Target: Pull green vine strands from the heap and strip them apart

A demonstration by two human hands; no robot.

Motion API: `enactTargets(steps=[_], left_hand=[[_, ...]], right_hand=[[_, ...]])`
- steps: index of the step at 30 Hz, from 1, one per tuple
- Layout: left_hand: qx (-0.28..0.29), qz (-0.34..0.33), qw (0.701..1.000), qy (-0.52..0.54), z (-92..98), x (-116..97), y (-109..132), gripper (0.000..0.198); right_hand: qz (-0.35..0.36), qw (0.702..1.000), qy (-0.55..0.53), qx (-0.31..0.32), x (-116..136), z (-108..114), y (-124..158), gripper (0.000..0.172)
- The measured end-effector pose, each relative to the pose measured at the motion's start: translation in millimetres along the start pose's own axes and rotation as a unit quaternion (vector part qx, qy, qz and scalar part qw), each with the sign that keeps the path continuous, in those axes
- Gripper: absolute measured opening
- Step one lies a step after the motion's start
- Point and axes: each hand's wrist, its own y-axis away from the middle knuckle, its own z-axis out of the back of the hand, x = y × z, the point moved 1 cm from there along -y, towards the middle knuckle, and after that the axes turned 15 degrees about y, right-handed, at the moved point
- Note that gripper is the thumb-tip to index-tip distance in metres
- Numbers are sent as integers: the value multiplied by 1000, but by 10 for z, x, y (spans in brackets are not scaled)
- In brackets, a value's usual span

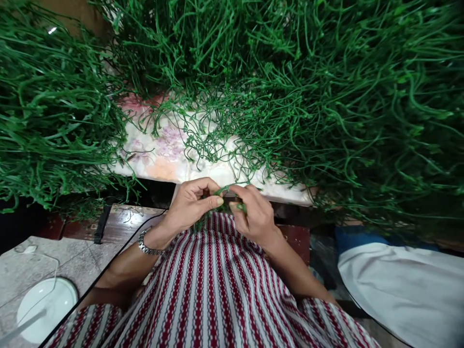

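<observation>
My left hand point(190, 203) and my right hand point(253, 215) meet just above my lap, over a red-and-white striped cloth point(217, 290). Both pinch thin green stems point(226, 193) between fingers and thumbs, the fingers curled closed. A metal watch point(147, 246) sits on my left wrist. A huge heap of the same green stems point(326, 96) covers the low table in front of me and hangs over its edge. The floral tablecloth point(163, 150) shows in a gap just beyond my hands.
More green stems point(47, 121) pile at the left. A white round dish point(45, 307) lies on the stone floor at the lower left. A black cable point(119, 251) runs past my left arm. White fabric point(406, 290) lies at the lower right.
</observation>
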Motion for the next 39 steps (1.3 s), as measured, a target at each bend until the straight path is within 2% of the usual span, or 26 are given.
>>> enactTargets(steps=[2,4,9,11,13,17,19,21,24,26,34,39], left_hand=[[-2,-6,1000,12,-16,13,0,13],[-5,-5,1000,28,-28,30,0,12],[-20,22,995,99,-23,72,3,15],[-21,23,993,113,-9,80,7,12],[-17,22,993,118,3,84,7,9],[9,-18,998,58,6,75,-3,5],[33,-45,998,-10,-3,72,-7,3],[62,-67,995,-29,-19,82,-5,1],[76,-79,992,60,-52,121,5,0],[63,-71,987,127,-83,146,16,2],[58,41,955,288,-175,132,6,12],[56,64,945,315,-156,129,-23,15]], right_hand=[[10,999,-19,27,4,-83,15,20],[19,999,-42,28,-9,-121,16,15],[22,995,-86,34,-20,-98,5,10],[-13,990,-140,29,-9,-76,1,10],[-76,978,-193,31,-3,-60,-3,9],[-182,932,-294,110,-14,-75,-8,7],[-212,903,-346,145,-27,-101,3,15],[-235,872,-398,163,-34,-137,26,23],[-258,825,-471,179,-25,-209,73,31],[-266,808,-497,172,-13,-259,99,34],[-274,813,-500,117,4,-364,122,40],[-261,829,-484,101,26,-326,92,36]])
